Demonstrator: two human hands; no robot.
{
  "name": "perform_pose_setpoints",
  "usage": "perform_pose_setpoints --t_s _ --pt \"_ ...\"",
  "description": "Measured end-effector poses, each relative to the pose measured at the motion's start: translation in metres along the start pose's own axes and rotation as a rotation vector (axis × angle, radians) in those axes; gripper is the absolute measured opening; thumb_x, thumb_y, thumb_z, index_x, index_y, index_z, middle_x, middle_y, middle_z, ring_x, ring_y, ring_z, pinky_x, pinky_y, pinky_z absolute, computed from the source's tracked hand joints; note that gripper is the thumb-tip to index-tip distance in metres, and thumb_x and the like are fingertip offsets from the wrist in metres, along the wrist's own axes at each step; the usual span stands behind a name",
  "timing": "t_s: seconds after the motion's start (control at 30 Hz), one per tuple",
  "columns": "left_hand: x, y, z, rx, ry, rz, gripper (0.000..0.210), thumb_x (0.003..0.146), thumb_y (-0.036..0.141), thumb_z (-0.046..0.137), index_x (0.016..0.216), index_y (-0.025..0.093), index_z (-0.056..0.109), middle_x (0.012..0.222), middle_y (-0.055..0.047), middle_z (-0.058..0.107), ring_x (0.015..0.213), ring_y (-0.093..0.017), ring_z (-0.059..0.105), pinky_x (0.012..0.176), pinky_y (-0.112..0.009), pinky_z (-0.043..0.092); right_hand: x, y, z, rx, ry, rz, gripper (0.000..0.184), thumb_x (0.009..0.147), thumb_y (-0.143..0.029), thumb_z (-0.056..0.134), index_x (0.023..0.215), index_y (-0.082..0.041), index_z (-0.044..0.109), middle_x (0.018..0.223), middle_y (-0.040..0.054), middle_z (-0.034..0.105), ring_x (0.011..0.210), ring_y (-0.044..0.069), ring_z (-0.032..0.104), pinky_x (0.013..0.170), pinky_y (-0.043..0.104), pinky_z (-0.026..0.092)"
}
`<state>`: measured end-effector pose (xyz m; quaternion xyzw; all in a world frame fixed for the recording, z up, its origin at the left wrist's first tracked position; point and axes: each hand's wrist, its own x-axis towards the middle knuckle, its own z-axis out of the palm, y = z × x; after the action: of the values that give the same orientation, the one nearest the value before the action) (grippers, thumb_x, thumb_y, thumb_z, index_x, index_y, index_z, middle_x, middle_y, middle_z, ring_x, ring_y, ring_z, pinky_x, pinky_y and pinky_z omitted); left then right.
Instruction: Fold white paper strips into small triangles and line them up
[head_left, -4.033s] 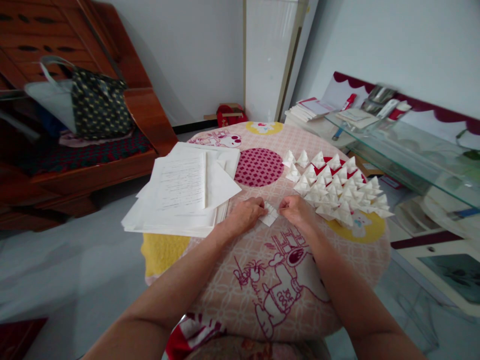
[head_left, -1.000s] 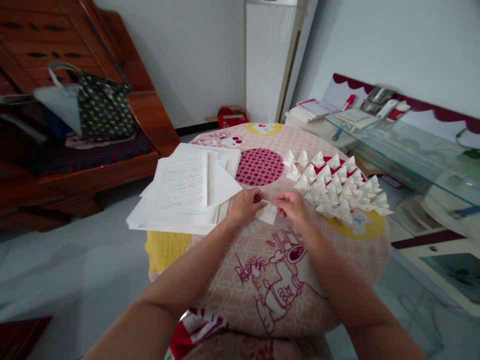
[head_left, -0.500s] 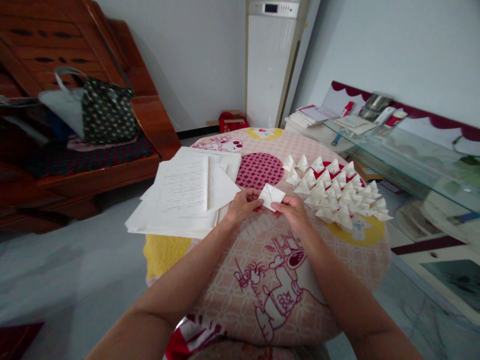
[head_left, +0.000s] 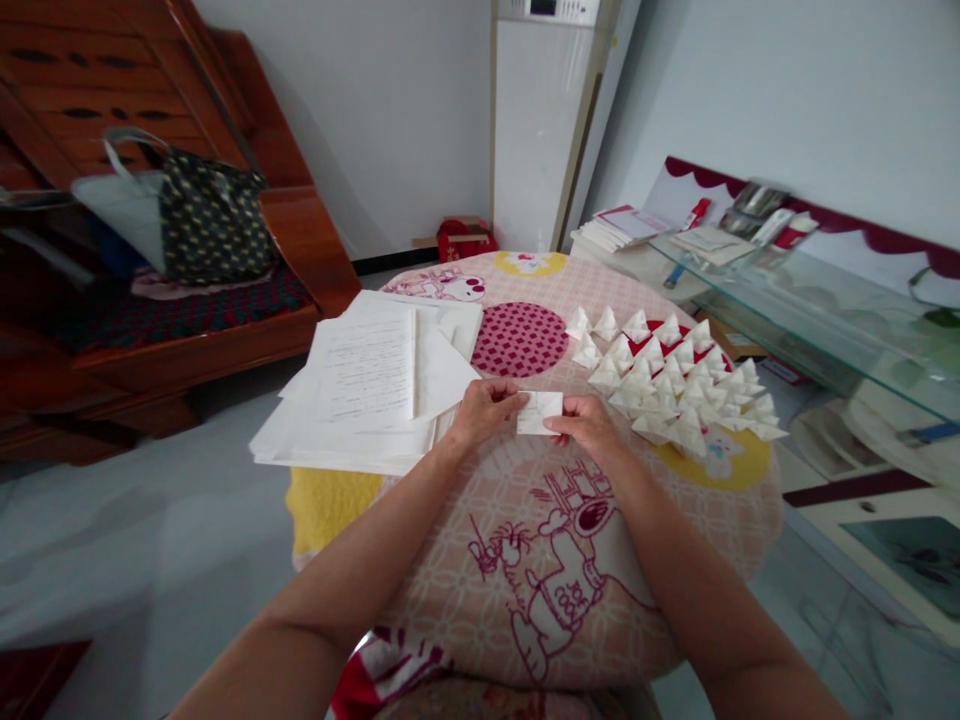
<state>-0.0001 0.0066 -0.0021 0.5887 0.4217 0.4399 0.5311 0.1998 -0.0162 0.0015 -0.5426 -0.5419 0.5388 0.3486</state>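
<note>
A small folded square of white paper [head_left: 539,413] is held level over the middle of the round table. My left hand [head_left: 486,409] pinches its left edge, thumb on top. On the opposite edge, my right hand [head_left: 583,424] grips it between thumb and fingers. Faint marks show on the paper's face, too small to read. To the right stand several folded white paper pieces [head_left: 667,375] with pointed tips, set close together in rows. Left of my hands lies a stack of paper sheets [head_left: 367,385], the upper ones with lines of writing.
A pink patterned cloth [head_left: 480,540] covers the round table. Beyond its right side is a glass shelf [head_left: 810,330] with papers and cups. A wooden bench [head_left: 300,220] with a dotted bag [head_left: 214,220] stands at left. A tall white cabinet-like unit [head_left: 532,130] stands behind.
The folded paper has turned from a diamond-like slant to lying square between my hands, and sits slightly lower. My fingers have shifted along its edges. The view has moved slightly.
</note>
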Motion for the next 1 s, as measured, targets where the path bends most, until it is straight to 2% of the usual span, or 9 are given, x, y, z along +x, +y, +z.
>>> perform_pose_setpoints --t_s 0.1,0.23,0.3,0.37,0.47,0.57,0.7,0.83,1.0 --pt "-0.001 0.003 -0.003 0.046 0.006 0.004 0.034 0.080 0.042 0.070 0.062 0.015 0.060 0.051 0.003 0.052 0.047 -0.007 0.042 0.046 -0.020 0.031 0.002 0.003 -0.001 -0.077 0.047 -0.049 0.014 0.069 -0.033 0.069 0.071 -0.019 0.070 0.061 0.0012 0.068 0.054 0.014 0.058 0.054 0.024 0.045" --pt "-0.002 0.004 -0.005 0.118 0.001 0.055 0.021 0.079 0.035 0.070 0.073 0.015 0.067 0.058 0.001 0.060 0.051 -0.009 0.050 0.050 -0.021 0.039 0.004 0.003 -0.004 -0.233 0.147 -0.181 0.016 0.076 -0.032 0.065 0.065 -0.021 0.064 0.059 -0.0022 0.061 0.057 0.014 0.055 0.056 0.024 0.043" --pt "-0.003 0.004 -0.005 0.240 0.029 0.142 0.013 0.080 0.027 0.070 0.078 0.015 0.069 0.067 -0.001 0.065 0.058 -0.011 0.056 0.056 -0.022 0.043 0.003 0.001 -0.006 -0.346 0.217 -0.275 0.015 0.078 -0.030 0.064 0.067 -0.021 0.062 0.062 -0.0024 0.059 0.061 0.015 0.055 0.059 0.025 0.043" --pt "-0.004 0.005 -0.005 0.405 0.041 0.255 0.006 0.082 0.020 0.067 0.081 0.016 0.070 0.076 -0.002 0.068 0.068 -0.012 0.060 0.064 -0.023 0.045 0.001 -0.002 -0.007 -0.478 0.273 -0.403 0.012 0.081 -0.026 0.062 0.070 -0.021 0.063 0.070 0.0001 0.063 0.071 0.018 0.059 0.068 0.028 0.046" --pt "-0.007 0.006 -0.006 0.611 -0.001 0.423 0.010 0.087 0.014 0.061 0.084 0.016 0.071 0.084 -0.005 0.069 0.077 -0.014 0.062 0.073 -0.025 0.047 -0.003 -0.006 -0.007 -0.707 0.293 -0.622 0.014 0.085 -0.016 0.056 0.077 -0.020 0.066 0.086 0.0069 0.069 0.088 0.022 0.062 0.083 0.033 0.047" --pt "-0.009 0.007 -0.008 0.756 -0.053 0.530 0.019 0.092 0.013 0.054 0.092 0.017 0.072 0.091 -0.007 0.069 0.085 -0.017 0.062 0.078 -0.026 0.047 -0.007 -0.008 -0.006 -0.958 0.247 -0.734 0.019 0.086 -0.011 0.052 0.079 -0.019 0.068 0.087 0.0103 0.067 0.090 0.024 0.059 0.083 0.035 0.045" --pt "-0.011 0.008 -0.012 0.942 -0.241 0.541 0.026 0.089 0.008 0.052 0.095 0.018 0.075 0.089 -0.007 0.068 0.087 -0.019 0.062 0.078 -0.027 0.046 -0.011 -0.007 -0.005 -1.184 0.042 -0.702 0.018 0.087 -0.008 0.057 0.078 -0.018 0.069 0.085 0.0096 0.065 0.089 0.024 0.056 0.080 0.034 0.044" --pt "-0.015 0.014 -0.013 0.979 -0.461 0.494 0.024 0.083 0.006 0.057 0.091 0.019 0.076 0.093 -0.007 0.068 0.089 -0.019 0.063 0.077 -0.027 0.045 -0.016 -0.003 -0.006 -1.199 -0.169 -0.601 0.013 0.089 -0.012 0.066 0.077 -0.017 0.070 0.086 0.0074 0.064 0.087 0.020 0.057 0.077 0.031 0.043" --pt "-0.018 0.018 -0.012 0.978 -0.560 0.423 0.016 0.084 0.011 0.062 0.086 0.019 0.077 0.089 -0.005 0.069 0.082 -0.017 0.064 0.073 -0.025 0.045 -0.019 -0.002 -0.009 -1.124 -0.241 -0.551 0.011 0.086 -0.014 0.073 0.076 -0.016 0.071 0.085 0.0057 0.063 0.083 0.018 0.057 0.075 0.029 0.042"
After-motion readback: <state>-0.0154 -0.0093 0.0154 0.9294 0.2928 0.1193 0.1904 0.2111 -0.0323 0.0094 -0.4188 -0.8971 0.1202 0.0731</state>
